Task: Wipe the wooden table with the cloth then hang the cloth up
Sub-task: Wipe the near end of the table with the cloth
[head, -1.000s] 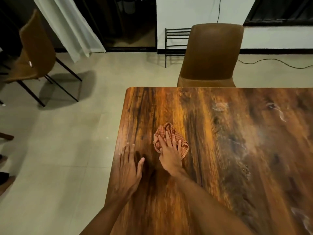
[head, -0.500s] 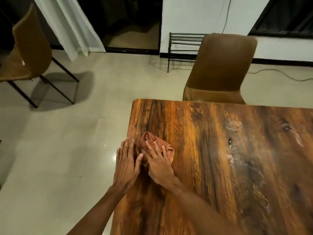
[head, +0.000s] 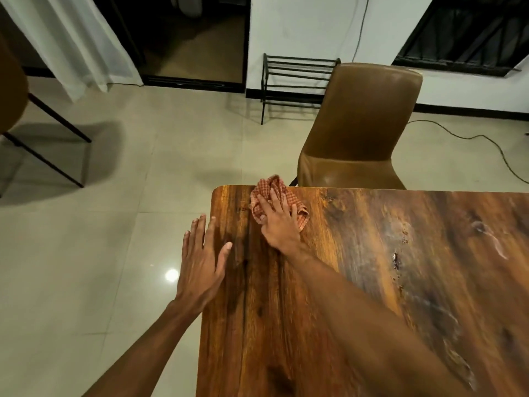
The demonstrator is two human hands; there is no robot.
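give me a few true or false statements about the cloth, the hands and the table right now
1. The right hand presses flat on the checked cloth. True.
2. The cloth lies at the middle of the wooden table. False: it is at the far edge, near the left corner.
3. The left hand grips the cloth. False: it is open at the table's left edge, apart from the cloth.
4. A brown chair stands beyond the table's far edge. True.
5. Pale smears show on the table's right part. True.
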